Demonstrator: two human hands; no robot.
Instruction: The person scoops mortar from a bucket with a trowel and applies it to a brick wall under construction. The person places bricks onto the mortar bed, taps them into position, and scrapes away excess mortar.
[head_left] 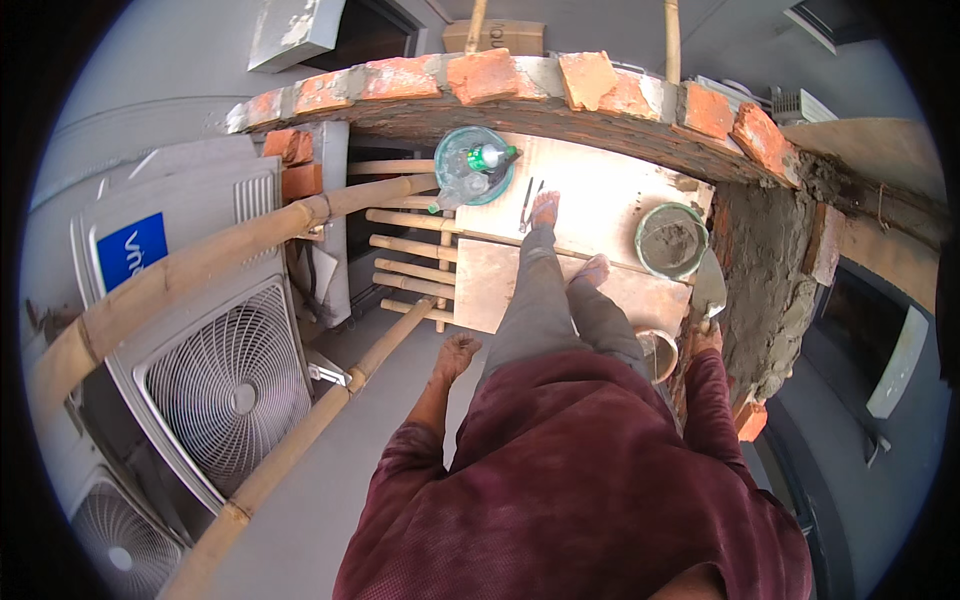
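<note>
My right hand [707, 338] is wrapped round the handle of a trowel [710, 288], whose blade points forward beside the mortar-smeared brick wall on the right. Just left of the blade stands a round bucket [640, 243] with grey mortar [672, 245] in it. My left hand [458, 355] hangs beside my left leg, its fingers curled with nothing visible in them. Another pale bucket [657, 355] sits by my right leg, partly hidden by my clothes. My feet are on wooden boards [575, 190] laid over bamboo poles.
A curved brick wall [400, 82] runs across the front and joins the right wall [755, 280]. A teal basin [446, 150] holds plastic bottles; a dark thin tool [527, 205] lies near it. Bamboo poles [385, 345] and air-conditioner units [225, 390] stand left.
</note>
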